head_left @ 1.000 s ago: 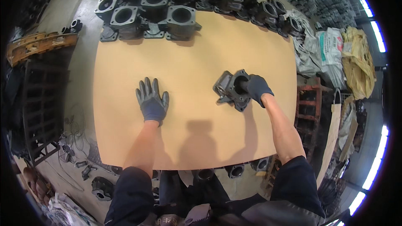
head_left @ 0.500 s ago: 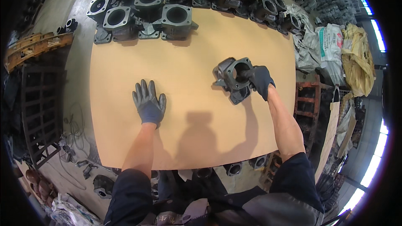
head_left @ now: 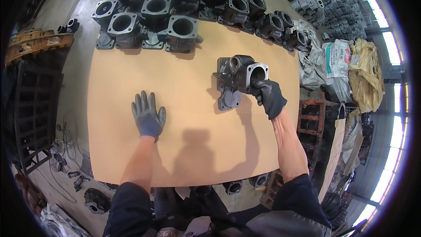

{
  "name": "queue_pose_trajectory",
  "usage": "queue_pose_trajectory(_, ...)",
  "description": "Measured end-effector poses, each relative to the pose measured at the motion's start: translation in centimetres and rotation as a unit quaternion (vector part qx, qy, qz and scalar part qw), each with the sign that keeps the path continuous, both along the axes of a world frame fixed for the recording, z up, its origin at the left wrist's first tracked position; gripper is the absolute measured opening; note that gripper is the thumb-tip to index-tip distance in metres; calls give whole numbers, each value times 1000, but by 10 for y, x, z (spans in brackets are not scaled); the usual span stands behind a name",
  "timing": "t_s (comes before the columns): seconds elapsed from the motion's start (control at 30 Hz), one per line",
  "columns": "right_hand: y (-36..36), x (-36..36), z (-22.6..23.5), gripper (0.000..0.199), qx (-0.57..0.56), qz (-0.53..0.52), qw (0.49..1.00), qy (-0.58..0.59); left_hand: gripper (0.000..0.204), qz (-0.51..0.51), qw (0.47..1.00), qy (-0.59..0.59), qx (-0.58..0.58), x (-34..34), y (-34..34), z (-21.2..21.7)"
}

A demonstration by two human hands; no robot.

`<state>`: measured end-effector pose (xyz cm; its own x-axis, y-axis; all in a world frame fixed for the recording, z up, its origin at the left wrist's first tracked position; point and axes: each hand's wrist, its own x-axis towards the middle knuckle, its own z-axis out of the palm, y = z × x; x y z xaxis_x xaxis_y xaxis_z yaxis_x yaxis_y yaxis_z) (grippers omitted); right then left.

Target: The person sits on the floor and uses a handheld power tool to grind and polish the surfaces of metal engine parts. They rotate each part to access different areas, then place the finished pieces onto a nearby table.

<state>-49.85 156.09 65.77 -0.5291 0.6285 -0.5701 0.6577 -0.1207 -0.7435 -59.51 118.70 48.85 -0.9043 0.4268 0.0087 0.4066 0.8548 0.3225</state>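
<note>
A dark grey cast-metal housing (head_left: 237, 79) with a square flange and round bore stands on the tan board (head_left: 188, 83). My right hand (head_left: 269, 98), in a dark glove, grips the flange with fingers hooked into the bore. Flat on the board to the left lies my left hand (head_left: 148, 116), also gloved, its fingers spread and holding nothing. A gap of bare board separates the two hands.
Several similar housings (head_left: 175, 6) stand in rows along the board's far edge. Sacks (head_left: 351, 68) and a heap of castings (head_left: 324, 4) lie at the right. More castings (head_left: 232, 187) sit under the near edge. Dark racks (head_left: 30, 101) stand to the left.
My right hand has pushed the housing away from me toward the far rows and turned it more upright. My left hand has stayed flat on the board.
</note>
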Motion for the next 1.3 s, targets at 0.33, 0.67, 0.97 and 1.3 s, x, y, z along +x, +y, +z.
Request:
queue_pose_trajectory(0.33,-89,87,14,20,-41,5,995,85,62,-3,998,56,-4,8,0,-9)
queue_pose_trajectory(0.67,-163,185,40,32,-34,34,998,40,61,153,448,-568,674,187,52,100)
queue_pose_trajectory(0.97,-218,227,85,57,115,146,982,42,63,337,379,-547,666,245,30,139)
queue_pose_trajectory(1.3,-243,268,87,41,124,130,973,145,58,284,392,-544,686,265,22,124)
